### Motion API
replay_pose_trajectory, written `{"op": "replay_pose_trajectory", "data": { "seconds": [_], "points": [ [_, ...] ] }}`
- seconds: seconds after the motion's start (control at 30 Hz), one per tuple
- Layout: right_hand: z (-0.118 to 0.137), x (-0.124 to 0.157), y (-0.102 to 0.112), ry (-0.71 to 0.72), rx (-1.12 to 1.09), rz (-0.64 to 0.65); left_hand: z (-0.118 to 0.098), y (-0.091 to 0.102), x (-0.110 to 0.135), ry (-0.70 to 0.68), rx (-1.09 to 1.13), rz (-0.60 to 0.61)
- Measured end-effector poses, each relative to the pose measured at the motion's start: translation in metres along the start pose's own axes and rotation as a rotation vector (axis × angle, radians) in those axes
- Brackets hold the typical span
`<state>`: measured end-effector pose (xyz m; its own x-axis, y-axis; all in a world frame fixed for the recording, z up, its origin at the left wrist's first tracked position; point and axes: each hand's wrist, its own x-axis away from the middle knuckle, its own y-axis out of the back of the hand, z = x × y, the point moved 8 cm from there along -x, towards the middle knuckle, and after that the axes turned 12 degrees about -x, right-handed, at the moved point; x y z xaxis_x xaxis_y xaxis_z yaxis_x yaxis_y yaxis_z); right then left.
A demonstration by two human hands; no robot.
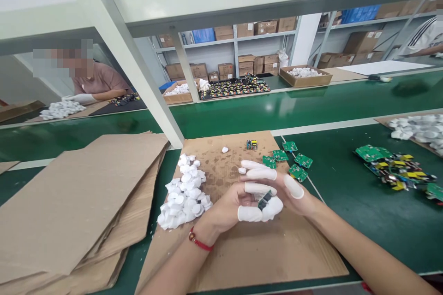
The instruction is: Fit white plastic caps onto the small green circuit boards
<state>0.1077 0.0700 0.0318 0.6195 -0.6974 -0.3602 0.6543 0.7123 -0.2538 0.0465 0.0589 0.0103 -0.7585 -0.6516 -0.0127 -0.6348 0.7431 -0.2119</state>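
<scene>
White finger cots cover several fingers of both my hands. My left hand [238, 207], a red bracelet at its wrist, is closed around a small green circuit board [265, 199] and a white piece [273, 209] against it; the fingers partly hide both. Just above it, my right hand [277, 182] reaches across with its fingers stretched to the left and the thumb apart. A tiny white bit [242, 171] shows at its fingertips; whether it is a fingertip is unclear. To the left lies a heap of white plastic caps [187, 193] on the cardboard sheet [242, 258].
Several loose circuit boards [299, 173] lie at the sheet's right edge, one board [252, 144] and a cap [224, 150] farther back. More boards [398, 170] are piled right. Stacked cardboard [79, 198] lies left, beside a metal post [138, 64]. A co-worker [100, 78] sits across.
</scene>
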Motion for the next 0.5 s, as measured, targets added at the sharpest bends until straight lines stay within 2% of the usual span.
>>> {"op": "replay_pose_trajectory", "data": {
  "seconds": [0.17, 0.33, 0.5],
  "points": [
    [0.0079, 0.0018, -0.0109, 0.021, 0.064, 0.158, -0.0078, -0.0063, 0.0017, -0.049, 0.043, 0.042],
    [0.0076, -0.0003, -0.0094, 0.046, 0.101, 0.142, -0.0055, -0.0037, 0.0013, -0.039, -0.009, -0.005],
    [0.0019, 0.0000, -0.0083, 0.028, 0.076, 0.145, -0.0019, -0.0057, 0.0025, -0.015, -0.062, 0.022]
  ]
}}
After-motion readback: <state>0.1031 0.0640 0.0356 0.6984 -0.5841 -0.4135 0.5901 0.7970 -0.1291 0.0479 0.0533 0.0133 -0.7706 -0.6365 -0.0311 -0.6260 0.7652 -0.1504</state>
